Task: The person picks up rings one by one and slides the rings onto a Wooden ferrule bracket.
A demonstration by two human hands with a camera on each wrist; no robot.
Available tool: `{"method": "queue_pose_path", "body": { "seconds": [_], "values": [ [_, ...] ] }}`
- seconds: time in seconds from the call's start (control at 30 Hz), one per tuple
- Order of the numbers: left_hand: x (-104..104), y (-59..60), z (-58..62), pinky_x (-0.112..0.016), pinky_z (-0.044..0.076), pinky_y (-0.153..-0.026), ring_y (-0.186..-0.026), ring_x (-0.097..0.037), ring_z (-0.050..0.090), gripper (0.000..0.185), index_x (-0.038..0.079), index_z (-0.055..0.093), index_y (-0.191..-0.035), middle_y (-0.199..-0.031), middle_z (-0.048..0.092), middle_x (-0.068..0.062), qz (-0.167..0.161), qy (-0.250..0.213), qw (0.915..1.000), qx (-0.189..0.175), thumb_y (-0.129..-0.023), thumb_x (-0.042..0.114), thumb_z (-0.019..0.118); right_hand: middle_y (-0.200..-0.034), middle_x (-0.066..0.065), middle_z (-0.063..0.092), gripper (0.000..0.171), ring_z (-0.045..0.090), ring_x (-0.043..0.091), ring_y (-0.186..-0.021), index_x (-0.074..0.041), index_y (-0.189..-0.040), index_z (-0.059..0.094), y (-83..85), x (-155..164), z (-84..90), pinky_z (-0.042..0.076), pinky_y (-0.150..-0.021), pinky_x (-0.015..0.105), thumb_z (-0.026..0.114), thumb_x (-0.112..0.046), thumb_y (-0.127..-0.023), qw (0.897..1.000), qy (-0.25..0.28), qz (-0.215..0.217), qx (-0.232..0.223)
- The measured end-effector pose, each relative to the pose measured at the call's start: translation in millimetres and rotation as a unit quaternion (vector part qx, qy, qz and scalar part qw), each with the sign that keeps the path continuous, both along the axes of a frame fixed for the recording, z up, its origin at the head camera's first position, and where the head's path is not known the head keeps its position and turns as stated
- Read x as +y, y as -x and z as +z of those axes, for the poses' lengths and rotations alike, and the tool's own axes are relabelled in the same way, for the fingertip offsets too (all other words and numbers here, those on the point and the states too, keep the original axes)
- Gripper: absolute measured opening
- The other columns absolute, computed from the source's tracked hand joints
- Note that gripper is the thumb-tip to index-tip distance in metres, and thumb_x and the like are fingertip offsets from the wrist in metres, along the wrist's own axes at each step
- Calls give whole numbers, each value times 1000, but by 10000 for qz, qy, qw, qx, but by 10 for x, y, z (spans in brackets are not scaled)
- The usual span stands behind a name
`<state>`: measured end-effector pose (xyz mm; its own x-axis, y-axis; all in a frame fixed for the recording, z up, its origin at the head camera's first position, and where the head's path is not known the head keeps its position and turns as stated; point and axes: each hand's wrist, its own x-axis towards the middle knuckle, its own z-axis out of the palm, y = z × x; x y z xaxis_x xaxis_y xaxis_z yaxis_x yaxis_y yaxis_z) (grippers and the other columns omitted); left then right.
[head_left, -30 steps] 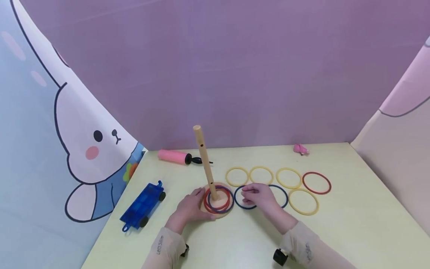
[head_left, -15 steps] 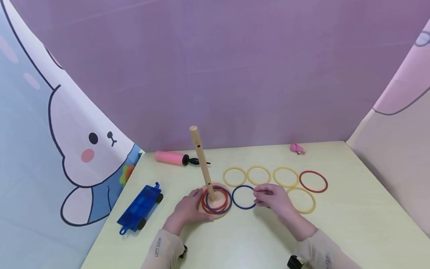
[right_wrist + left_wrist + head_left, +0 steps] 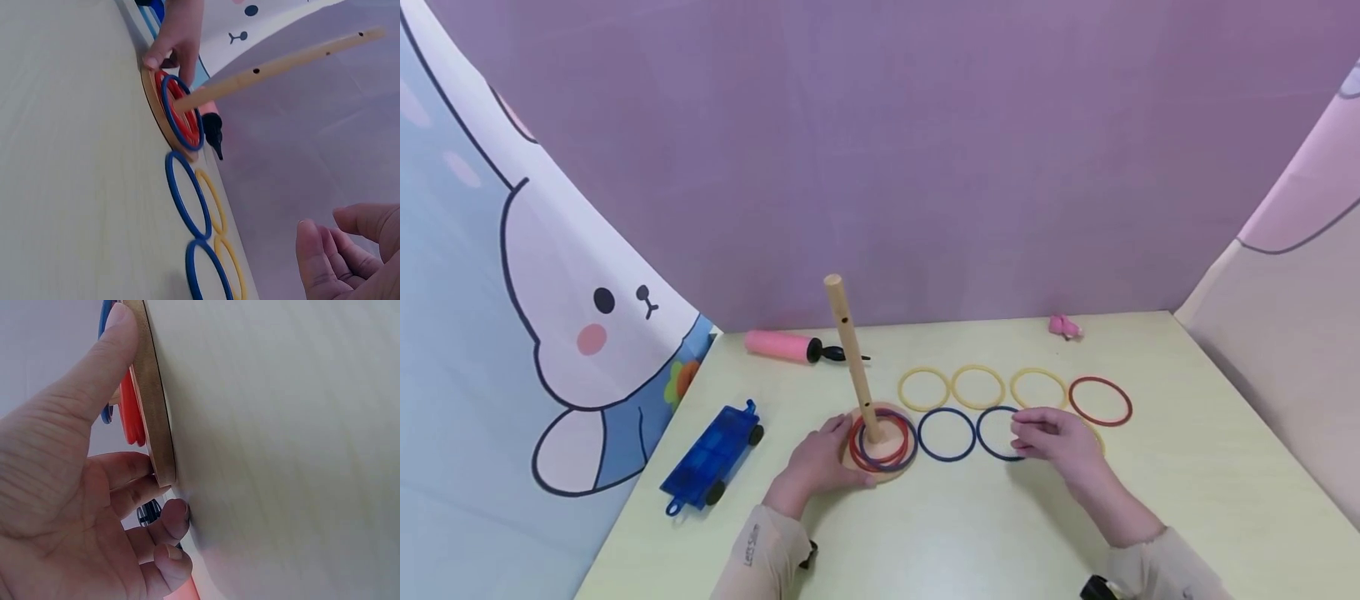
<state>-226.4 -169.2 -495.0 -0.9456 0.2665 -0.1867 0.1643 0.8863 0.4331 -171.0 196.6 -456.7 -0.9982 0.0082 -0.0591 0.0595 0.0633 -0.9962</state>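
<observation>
The round wooden base [image 3: 880,454] of the peg [image 3: 850,350] is being steadied by the left hand [image 3: 816,462], thumb and fingers curled about its rim; red and blue rings [image 3: 883,440] are being carried around the peg on that base. Beside it, two blue rings [image 3: 946,434] are lying flat on the table [image 3: 970,533]. The right one [image 3: 996,433] is being touched at its edge by the right hand [image 3: 1060,443], fingers loosely bent, nothing being gripped. Farther back, three yellow rings [image 3: 977,387] and a red ring [image 3: 1100,401] are lying in a row.
</observation>
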Motion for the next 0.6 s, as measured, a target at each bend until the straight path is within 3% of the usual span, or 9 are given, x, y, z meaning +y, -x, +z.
{"method": "queue_pose_path", "body": {
  "seconds": [0.4,0.6],
  "values": [
    [-6,25,1,-58,38,-104,-133,-41,39,114,14,33,-153,-154,34,-11,70,61,9999,-51,-62,59,85,-85,-7,70,35,70,17,-75,17,-115,58,-12,485,-64,59,-70,30,66,-8,-93,9986,-301,-416,129],
    [1,25,-18,-59,37,-104,-134,-41,38,114,15,32,-154,-155,34,-11,73,8,9999,-123,-63,60,84,-81,-10,70,26,69,14,-71,12,-110,62,-58,673,-145,58,-67,27,67,-7,-92,9972,-394,-627,74]
  ]
}}
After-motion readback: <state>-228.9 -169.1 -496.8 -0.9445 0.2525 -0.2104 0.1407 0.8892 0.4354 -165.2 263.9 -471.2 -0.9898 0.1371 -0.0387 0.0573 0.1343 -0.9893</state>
